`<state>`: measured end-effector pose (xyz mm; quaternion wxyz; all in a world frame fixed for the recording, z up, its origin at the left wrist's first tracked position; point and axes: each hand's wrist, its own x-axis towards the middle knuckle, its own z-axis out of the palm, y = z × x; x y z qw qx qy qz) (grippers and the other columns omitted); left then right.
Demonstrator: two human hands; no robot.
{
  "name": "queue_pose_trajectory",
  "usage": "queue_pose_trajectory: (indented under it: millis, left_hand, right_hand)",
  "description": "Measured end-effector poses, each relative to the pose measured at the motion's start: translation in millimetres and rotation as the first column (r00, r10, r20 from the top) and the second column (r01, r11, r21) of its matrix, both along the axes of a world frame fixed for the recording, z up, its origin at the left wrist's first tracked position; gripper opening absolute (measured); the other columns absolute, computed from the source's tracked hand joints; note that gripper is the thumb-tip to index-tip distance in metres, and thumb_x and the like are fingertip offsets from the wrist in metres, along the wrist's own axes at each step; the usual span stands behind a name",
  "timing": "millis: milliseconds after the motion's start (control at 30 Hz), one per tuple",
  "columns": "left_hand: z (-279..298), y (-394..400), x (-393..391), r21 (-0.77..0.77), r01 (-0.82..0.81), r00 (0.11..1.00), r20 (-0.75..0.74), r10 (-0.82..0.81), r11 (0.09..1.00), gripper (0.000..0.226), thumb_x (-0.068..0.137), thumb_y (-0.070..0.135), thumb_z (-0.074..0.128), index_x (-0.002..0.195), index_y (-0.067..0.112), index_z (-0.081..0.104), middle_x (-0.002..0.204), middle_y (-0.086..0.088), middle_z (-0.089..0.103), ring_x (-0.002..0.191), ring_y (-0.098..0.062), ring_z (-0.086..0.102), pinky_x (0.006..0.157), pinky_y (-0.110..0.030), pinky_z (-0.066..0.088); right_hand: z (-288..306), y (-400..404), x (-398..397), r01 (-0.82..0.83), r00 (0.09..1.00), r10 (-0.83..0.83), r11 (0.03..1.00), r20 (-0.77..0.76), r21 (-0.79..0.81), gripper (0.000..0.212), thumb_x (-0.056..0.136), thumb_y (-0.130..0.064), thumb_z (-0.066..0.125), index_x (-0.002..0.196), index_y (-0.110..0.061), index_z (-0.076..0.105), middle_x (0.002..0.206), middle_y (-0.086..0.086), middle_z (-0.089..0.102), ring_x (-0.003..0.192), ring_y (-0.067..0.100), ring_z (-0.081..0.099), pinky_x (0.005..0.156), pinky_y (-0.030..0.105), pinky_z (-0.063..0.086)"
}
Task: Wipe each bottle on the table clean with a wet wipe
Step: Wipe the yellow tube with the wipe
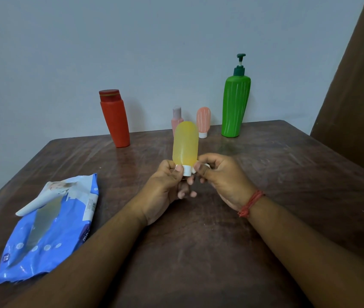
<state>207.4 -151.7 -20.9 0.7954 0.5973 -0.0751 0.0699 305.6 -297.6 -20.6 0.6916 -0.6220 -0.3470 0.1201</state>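
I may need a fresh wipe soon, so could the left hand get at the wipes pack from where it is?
Probably yes. The wipes pack lies open on the table at the left, nothing between, but the left hand grips the yellow bottle by its cap.

Two bare forearms enter from the lower edge of the view. No sleeve covers either forearm within the visible area. The left hand (165,187) carries no ring, band or other worn item on its visible surfaces. The right hand (223,176) is likewise without rings. The right wrist carries a red thread wristband (251,202), wound in several thin loops around the wrist, with loose strand ends bunched at its lower side. Fingernails are short.
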Motion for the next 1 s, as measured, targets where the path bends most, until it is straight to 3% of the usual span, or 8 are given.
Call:
queue_pose_trajectory:
  millis: [167,233,400,533,667,833,933,1000]
  left_hand:
    - [0.0,1.8,1.5,0.093,0.041,0.999,-0.015,-0.040,0.995,0.021,0.095,0.027,0.048,0.106,0.014,0.035,0.081,-0.006,0.054,0.053,-0.013,0.036,0.085,-0.039,0.056]
    - [-1.0,1.0,1.9,0.141,0.050,0.999,-0.010,-0.049,0.989,0.022,0.096,0.026,0.047,0.110,0.014,0.034,0.080,-0.006,0.053,0.052,-0.014,0.034,0.087,-0.040,0.054]
    - [-2.2,0.8,2.0,0.186,0.046,0.999,0.006,-0.048,0.982,0.022,0.097,0.026,0.045,0.110,0.013,0.033,0.078,-0.004,0.054,0.051,-0.013,0.034,0.089,-0.040,0.053]
    - [-4.3,2.2,2.4,0.133,0.019,1.000,-0.004,-0.019,0.991,0.023,0.096,0.026,0.047,0.111,0.015,0.034,0.078,-0.003,0.054,0.052,-0.013,0.034,0.089,-0.040,0.052]
    - [-4.0,0.3,3.2,0.230,0.018,1.000,0.016,-0.022,0.973,0.021,0.098,0.027,0.047,0.108,0.015,0.033,0.080,-0.006,0.053,0.053,-0.013,0.038,0.097,-0.048,0.047]
    - [-3.2,2.1,2.0,0.216,0.002,1.000,0.001,-0.003,0.976,0.019,0.099,0.027,0.047,0.103,0.015,0.033,0.079,-0.007,0.052,0.053,-0.011,0.042,0.095,-0.050,0.043]
    - [-2.4,0.4,0.8,0.319,-0.014,1.000,0.005,0.013,0.947,0.021,0.098,0.029,0.048,0.103,0.015,0.034,0.079,-0.006,0.053,0.056,-0.012,0.045,0.089,-0.048,0.041]
    - [-1.8,0.3,-0.1,0.369,-0.022,1.000,0.011,0.020,0.929,0.021,0.098,0.030,0.048,0.103,0.014,0.035,0.080,-0.006,0.054,0.060,-0.015,0.045,0.082,-0.044,0.039]
  right_hand:
    - [12.7,0.2,1.8,0.159,0.965,-0.094,0.952,-0.243,0.263,0.007,0.092,-0.006,0.063,0.094,-0.005,0.070,0.093,0.010,0.070,0.076,0.013,0.061,0.062,0.023,0.049]
    - [21.9,-4.3,5.0,0.215,0.956,-0.125,0.912,-0.264,0.348,0.010,0.086,-0.013,0.066,0.093,-0.008,0.070,0.090,0.005,0.071,0.074,0.010,0.061,0.063,0.022,0.050]
    - [18.3,-9.0,4.3,0.414,0.880,-0.443,0.893,0.174,0.179,0.013,0.092,-0.015,0.071,0.099,-0.025,0.066,0.094,-0.002,0.072,0.077,0.008,0.066,0.075,0.026,0.055]
    - [11.9,-5.3,-1.2,0.509,0.596,-0.475,0.847,0.648,0.152,0.012,0.089,-0.015,0.072,0.100,-0.011,0.072,0.101,0.002,0.070,0.094,0.008,0.063,0.084,0.010,0.046]
    - [25.5,-8.4,3.1,0.625,0.464,-0.582,0.749,0.667,0.219,0.011,0.090,-0.009,0.072,0.100,-0.004,0.074,0.098,0.007,0.068,0.090,0.009,0.061,0.082,0.002,0.038]
    - [19.2,-5.8,-1.9,0.532,0.340,-0.384,0.831,0.858,0.161,0.012,0.090,-0.005,0.070,0.101,-0.005,0.075,0.096,0.009,0.066,0.089,0.026,0.064,0.080,0.034,0.052]
    - [26.9,-9.3,5.7,0.607,0.351,-0.512,0.762,0.784,0.225,0.008,0.091,-0.006,0.070,0.098,-0.006,0.074,0.095,0.009,0.066,0.088,0.027,0.063,0.078,0.039,0.052]
    - [24.8,-6.9,-0.7,0.566,0.305,-0.412,0.803,0.859,0.185,0.009,0.091,-0.004,0.069,0.098,-0.005,0.074,0.094,0.009,0.064,0.087,0.028,0.061,0.079,0.036,0.050]
